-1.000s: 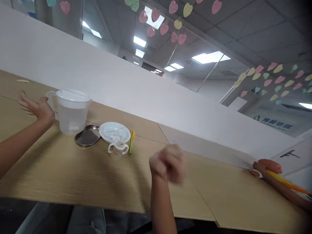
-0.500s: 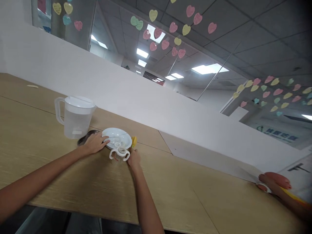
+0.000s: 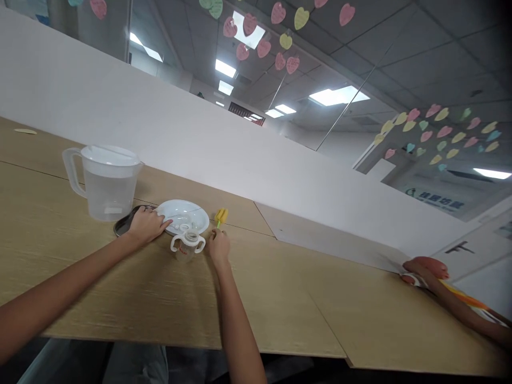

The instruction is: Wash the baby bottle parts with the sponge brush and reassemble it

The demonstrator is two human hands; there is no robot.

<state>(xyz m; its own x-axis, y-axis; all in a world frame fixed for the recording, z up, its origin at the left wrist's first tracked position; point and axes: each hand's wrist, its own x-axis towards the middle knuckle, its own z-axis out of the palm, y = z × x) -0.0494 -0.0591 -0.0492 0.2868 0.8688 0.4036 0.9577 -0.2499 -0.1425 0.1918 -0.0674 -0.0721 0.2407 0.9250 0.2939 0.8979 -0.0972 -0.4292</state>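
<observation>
Head view: A person's right hand (image 3: 220, 248) closes around the handle of a yellow-headed brush (image 3: 221, 216) at a wooden table (image 3: 280, 304), right of a white dish (image 3: 200, 212) and a clear two-handled bottle (image 3: 186, 249). The brush's long axis runs near to far, leaning slightly right, its head pointing away toward the white wall (image 3: 240, 165). At left, the left hand (image 3: 146, 225) reaches over a metal tray (image 3: 122, 228), thumb at the dish's near-left rim; whether it grips either cannot be told. The step in hand appears to be handling the brush and steadying the dishware; any lift would call for keeping the right hand clear of the bottle just beside it.
</observation>
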